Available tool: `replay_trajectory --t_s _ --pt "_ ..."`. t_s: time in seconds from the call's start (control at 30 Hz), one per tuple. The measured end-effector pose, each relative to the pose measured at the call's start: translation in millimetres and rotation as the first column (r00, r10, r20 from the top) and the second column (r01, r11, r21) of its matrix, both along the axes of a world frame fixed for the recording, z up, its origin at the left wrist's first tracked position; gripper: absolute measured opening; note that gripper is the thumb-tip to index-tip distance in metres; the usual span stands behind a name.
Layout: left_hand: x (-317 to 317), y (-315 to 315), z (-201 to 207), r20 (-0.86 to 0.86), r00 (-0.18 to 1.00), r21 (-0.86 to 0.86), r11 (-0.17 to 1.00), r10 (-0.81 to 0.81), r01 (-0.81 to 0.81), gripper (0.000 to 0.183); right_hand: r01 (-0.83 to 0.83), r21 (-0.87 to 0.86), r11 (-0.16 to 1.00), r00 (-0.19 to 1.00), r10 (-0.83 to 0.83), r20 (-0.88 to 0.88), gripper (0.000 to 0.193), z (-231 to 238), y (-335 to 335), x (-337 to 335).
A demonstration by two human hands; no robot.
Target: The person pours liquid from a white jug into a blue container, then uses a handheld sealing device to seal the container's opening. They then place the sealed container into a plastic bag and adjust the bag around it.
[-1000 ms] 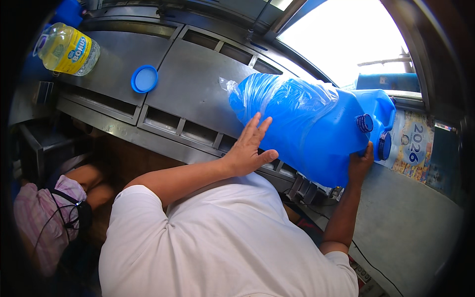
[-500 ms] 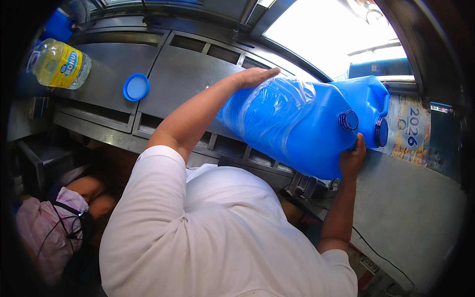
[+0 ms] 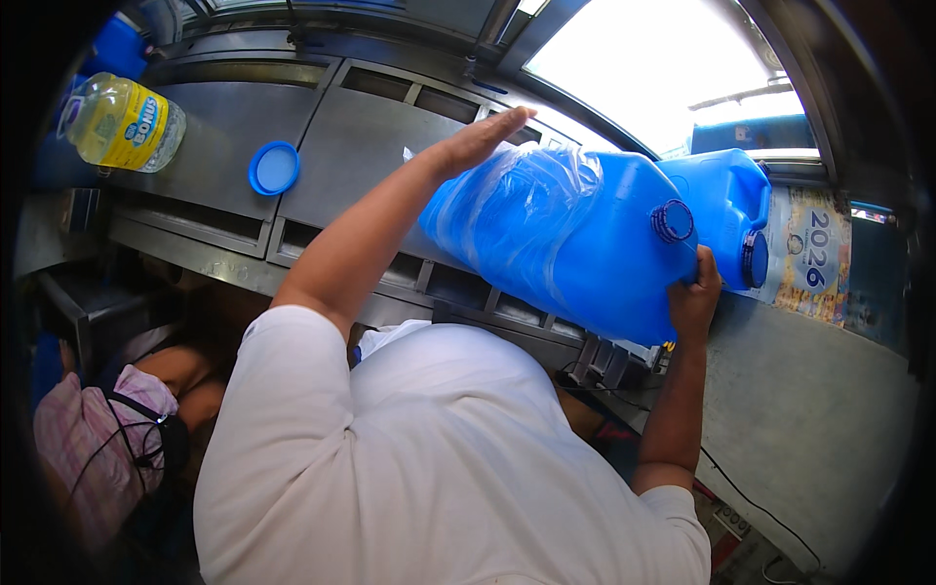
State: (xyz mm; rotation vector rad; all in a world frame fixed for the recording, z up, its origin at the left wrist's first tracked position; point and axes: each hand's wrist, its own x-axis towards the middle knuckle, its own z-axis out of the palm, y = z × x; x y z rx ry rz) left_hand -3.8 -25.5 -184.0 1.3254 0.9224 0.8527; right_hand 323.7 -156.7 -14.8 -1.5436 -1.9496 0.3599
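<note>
A large blue plastic jug (image 3: 624, 244) lies tilted across the metal counter in front of me, its capped end toward the right. Clear plastic wrap (image 3: 531, 200) is bunched around its left half. My left hand (image 3: 487, 136) is stretched flat along the far upper edge of the wrapped end, fingers straight; whether it presses on the wrap is hard to see. At the jug's right end, just below the dark blue cap (image 3: 673, 221), my right hand (image 3: 694, 297) grips the jug, its fingers partly hidden. A second blue jug (image 3: 726, 200) stands right behind the first.
On the left of the metal counter (image 3: 380, 127) are a round blue lid (image 3: 274, 169) and a clear bottle with a yellow label (image 3: 136, 122). A printed calendar (image 3: 809, 253) lies at the right. A person in pink (image 3: 102, 429) is at lower left. A black cable (image 3: 751, 497) runs along the right.
The jug has shifted slightly left, with its cap moving the same way. My left hand has slid left along the wrapped end. My right hand keeps its place at the capped end.
</note>
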Motion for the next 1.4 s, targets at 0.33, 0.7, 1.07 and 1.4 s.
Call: replay_trajectory --t_s 0.33,0.7,1.07,1.4 --pt "-6.7 -151.6 -16.3 0.215 0.777 -0.787 0.576 0.592 -0.221 0.112 -0.018 -0.043 0.999 0.999 0.016 -0.045 0.025 -0.6 17.0 -25.1" --pt "-2.3 -144.6 -2.5 0.031 0.857 -0.504 0.748 0.515 -0.431 0.112 0.043 -0.066 0.997 0.996 -0.047 -0.071 0.026 -3.1 18.1 -33.8" --pt "-12.5 -141.1 38.8 0.010 0.942 0.053 0.941 0.335 -0.335 0.103 -0.165 -0.098 0.981 0.941 0.186 0.281 0.028 0.9 47.0 -102.1" --pt "-25.5 -141.4 63.2 0.158 0.857 0.089 0.857 0.491 -0.508 0.022 0.265 0.168 0.950 0.917 -0.194 -0.350 0.027 9.0 -28.9 25.8"
